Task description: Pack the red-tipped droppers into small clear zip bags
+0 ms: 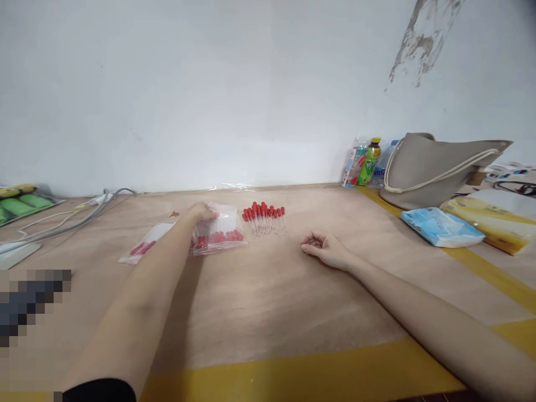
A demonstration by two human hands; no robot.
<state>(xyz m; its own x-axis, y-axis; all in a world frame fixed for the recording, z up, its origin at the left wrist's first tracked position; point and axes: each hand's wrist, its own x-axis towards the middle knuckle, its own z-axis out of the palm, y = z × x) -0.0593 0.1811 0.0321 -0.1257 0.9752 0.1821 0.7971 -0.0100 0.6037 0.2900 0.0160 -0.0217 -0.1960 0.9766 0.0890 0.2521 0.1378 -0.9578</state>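
Note:
My left hand (201,213) reaches far forward and rests on a stack of clear plastic bags (221,231) that hold red-capped pieces. Its fingers lie on the top bag, apparently pinching its upper edge. To the right of the bags a row of several loose red-capped droppers (265,216) lies on the tan table (259,301). My right hand (324,248) lies palm up on the table, fingers loosely curled with nothing in them, a little right of the droppers. Another filled bag (144,244) lies left of my forearm.
A grey tote bag (431,167) and three drink bottles (367,162) stand at the back right. A blue tissue pack (441,226) and a yellow package (489,223) lie near them. Cables (79,215) run along the back left beside green items (20,204).

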